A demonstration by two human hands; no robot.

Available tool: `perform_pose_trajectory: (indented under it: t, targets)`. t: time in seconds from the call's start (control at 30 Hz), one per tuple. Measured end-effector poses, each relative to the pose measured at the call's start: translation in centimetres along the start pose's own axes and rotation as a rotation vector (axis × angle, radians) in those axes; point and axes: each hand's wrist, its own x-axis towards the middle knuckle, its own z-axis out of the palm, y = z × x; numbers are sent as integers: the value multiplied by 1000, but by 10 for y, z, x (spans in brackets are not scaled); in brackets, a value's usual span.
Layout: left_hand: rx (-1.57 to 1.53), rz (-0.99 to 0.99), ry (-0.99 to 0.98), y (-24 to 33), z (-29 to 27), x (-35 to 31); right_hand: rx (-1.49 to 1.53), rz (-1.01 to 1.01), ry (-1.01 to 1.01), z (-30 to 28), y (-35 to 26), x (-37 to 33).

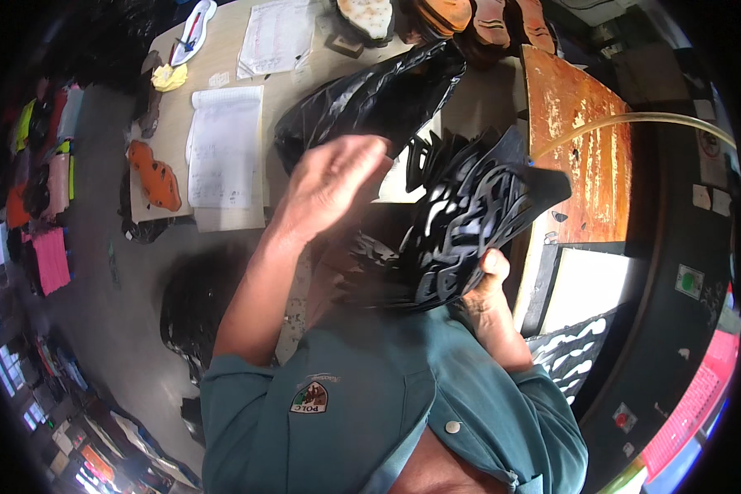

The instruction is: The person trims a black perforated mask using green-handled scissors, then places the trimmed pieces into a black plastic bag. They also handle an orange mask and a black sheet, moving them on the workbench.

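My right hand grips the lower right edge of a thick bundle of thin black cut-out sheets, its thumb showing at the edge and its other fingers hidden. The sheets have many wavy slots and fan out in front of my chest; their lower left part is blurred. To the left of the bundle my left hand is raised, its fingers loosely stretched and partly smeared, with nothing visible in them. Just beyond it a black plastic bag lies on the table.
An open notebook and an orange sole-shaped piece lie on the table's left. Sole-shaped pieces stand along the far edge. At right are a worn orange-brown board and a yellowish hose.
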Motion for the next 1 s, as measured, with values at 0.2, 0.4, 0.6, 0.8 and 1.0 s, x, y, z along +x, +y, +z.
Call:
perform_pose_trajectory:
  t: [0.2,0.4,0.6,0.8,1.0]
  targets:
    - [924,248,373,-57,-13,21,74,-291,13,38,-16,19]
    - [1012,185,438,-116,-33,56,-39,-248,314,41,2,66]
    - [617,197,523,-141,-75,64,-75,138,19,24,25,100]
    - [-106,102,561,-103,-94,64,-128,251,291,21,41,116]
    - [-88,264,438,-77,-96,49,-28,309,591,4,39,118]
